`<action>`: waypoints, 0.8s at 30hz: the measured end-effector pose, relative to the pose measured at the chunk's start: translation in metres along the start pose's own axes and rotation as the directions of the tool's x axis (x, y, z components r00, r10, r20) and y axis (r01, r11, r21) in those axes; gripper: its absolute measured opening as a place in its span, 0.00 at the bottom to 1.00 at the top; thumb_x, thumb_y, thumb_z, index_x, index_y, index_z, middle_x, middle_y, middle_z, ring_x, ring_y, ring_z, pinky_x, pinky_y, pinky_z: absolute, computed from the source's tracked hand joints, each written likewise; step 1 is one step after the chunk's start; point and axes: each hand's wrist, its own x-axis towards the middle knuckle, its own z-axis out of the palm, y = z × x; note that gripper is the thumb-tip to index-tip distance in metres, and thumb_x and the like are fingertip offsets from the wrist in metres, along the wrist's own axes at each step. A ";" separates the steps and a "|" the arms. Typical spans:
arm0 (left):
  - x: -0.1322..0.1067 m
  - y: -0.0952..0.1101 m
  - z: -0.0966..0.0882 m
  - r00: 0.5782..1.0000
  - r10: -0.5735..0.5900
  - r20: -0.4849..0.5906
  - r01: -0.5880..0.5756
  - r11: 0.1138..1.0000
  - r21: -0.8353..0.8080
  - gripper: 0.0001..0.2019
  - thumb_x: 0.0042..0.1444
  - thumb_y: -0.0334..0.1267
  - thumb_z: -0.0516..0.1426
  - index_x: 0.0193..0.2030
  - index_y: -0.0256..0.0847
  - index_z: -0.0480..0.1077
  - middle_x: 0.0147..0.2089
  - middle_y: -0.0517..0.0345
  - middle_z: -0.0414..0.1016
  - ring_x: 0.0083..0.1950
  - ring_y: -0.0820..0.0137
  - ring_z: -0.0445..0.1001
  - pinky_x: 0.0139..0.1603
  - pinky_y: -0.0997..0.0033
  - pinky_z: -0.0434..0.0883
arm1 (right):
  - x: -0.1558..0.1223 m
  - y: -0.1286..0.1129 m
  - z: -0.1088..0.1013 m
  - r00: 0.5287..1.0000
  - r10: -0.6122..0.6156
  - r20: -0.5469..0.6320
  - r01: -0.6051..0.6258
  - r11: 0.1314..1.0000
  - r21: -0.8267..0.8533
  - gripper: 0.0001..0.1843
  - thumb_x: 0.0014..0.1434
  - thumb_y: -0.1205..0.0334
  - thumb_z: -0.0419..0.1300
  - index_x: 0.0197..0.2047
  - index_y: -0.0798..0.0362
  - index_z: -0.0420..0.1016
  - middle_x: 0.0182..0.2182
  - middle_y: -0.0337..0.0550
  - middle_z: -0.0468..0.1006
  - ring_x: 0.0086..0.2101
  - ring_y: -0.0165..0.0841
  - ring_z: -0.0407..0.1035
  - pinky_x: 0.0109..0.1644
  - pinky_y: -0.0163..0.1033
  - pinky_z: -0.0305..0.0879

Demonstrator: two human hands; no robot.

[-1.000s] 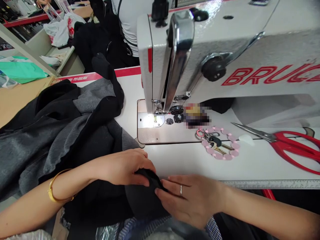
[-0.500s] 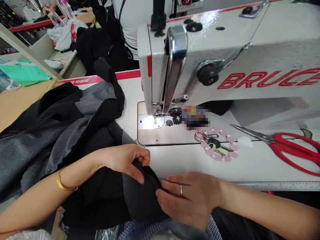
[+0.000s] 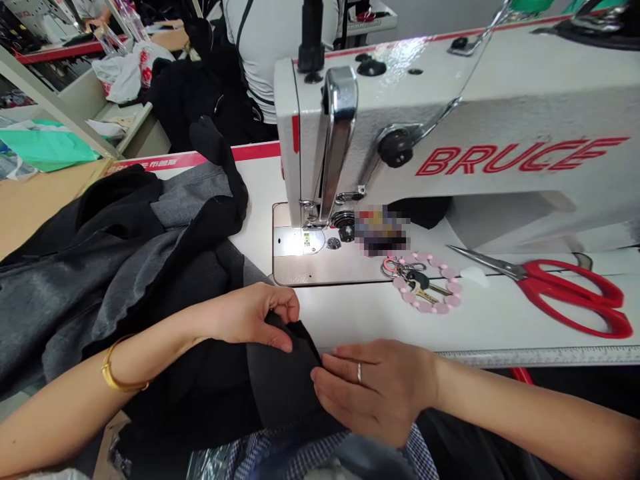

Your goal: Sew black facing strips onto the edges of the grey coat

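My left hand [image 3: 253, 317] pinches the upper edge of a black fabric piece [image 3: 283, 383] at the near edge of the sewing table [image 3: 360, 317]. My right hand [image 3: 375, 390], with a ring on one finger, grips the same black fabric from the right, fingers curled onto its edge. A gold bangle is on my left wrist. The fabric joins a heap of black and grey cloth [image 3: 115, 267] spread over the left of the table. The white sewing machine [image 3: 450, 127] stands behind, its lit needle area [image 3: 305, 240] a short way beyond my hands.
Red-handled scissors [image 3: 560, 290] lie at the right. A key ring with pink beads [image 3: 425, 287] sits before the machine. A ruler strip [image 3: 540, 357] runs along the table's front edge. A person in a white top [image 3: 265, 40] stands behind, beside black cloth and bags.
My left hand has curled from lying flat into a pinch on the fabric's edge and lifted it slightly. The view has tilted up a little; my right hand has barely moved.
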 end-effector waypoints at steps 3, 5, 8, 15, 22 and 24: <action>-0.002 0.001 0.001 0.999 0.023 -0.033 -0.020 0.997 0.081 0.13 0.45 0.40 0.61 0.33 0.38 0.63 0.28 0.66 0.62 0.30 0.77 0.60 0.31 0.79 0.58 | 0.000 0.000 0.000 1.000 0.000 0.012 0.000 1.000 0.003 0.07 0.52 0.64 0.57 0.31 0.56 0.75 0.33 0.43 0.76 0.30 0.29 0.70 0.33 0.35 0.67; -0.004 0.001 0.001 0.999 0.042 -0.019 -0.039 0.988 0.150 0.11 0.47 0.41 0.60 0.31 0.38 0.64 0.26 0.66 0.61 0.27 0.78 0.58 0.28 0.78 0.56 | 0.000 0.000 0.000 1.000 -0.009 0.018 0.008 1.000 0.011 0.07 0.52 0.64 0.57 0.31 0.56 0.75 0.33 0.43 0.76 0.30 0.29 0.70 0.32 0.34 0.67; -0.005 0.002 0.000 0.998 0.066 0.011 -0.067 0.987 0.144 0.09 0.48 0.40 0.59 0.32 0.38 0.65 0.28 0.65 0.65 0.29 0.77 0.60 0.30 0.78 0.57 | 0.000 0.001 0.000 1.000 -0.017 0.015 0.017 1.000 0.010 0.06 0.51 0.64 0.58 0.31 0.56 0.75 0.33 0.43 0.76 0.30 0.29 0.70 0.32 0.34 0.67; -0.007 0.004 -0.002 1.000 0.022 -0.010 -0.022 0.999 0.043 0.14 0.44 0.38 0.62 0.36 0.38 0.64 0.34 0.63 0.65 0.36 0.75 0.64 0.36 0.78 0.61 | 0.002 0.002 0.000 1.000 -0.022 -0.003 0.022 1.000 0.007 0.06 0.52 0.64 0.58 0.30 0.56 0.75 0.32 0.42 0.76 0.29 0.28 0.70 0.32 0.33 0.68; -0.007 0.000 0.000 0.998 -0.044 -0.040 0.051 0.980 0.193 0.14 0.46 0.46 0.59 0.32 0.39 0.63 0.27 0.66 0.61 0.28 0.76 0.57 0.29 0.77 0.56 | 0.000 0.002 0.000 0.999 -0.016 0.039 0.016 1.000 0.003 0.07 0.54 0.64 0.56 0.32 0.56 0.75 0.33 0.42 0.76 0.30 0.28 0.71 0.32 0.33 0.68; -0.006 -0.001 0.001 0.997 -0.048 -0.053 0.058 0.978 0.203 0.14 0.46 0.46 0.59 0.32 0.39 0.63 0.29 0.64 0.63 0.30 0.75 0.60 0.31 0.76 0.57 | 0.001 0.003 0.001 0.999 -0.021 0.040 0.020 1.000 0.008 0.08 0.54 0.65 0.55 0.32 0.56 0.75 0.33 0.43 0.76 0.29 0.28 0.70 0.32 0.33 0.68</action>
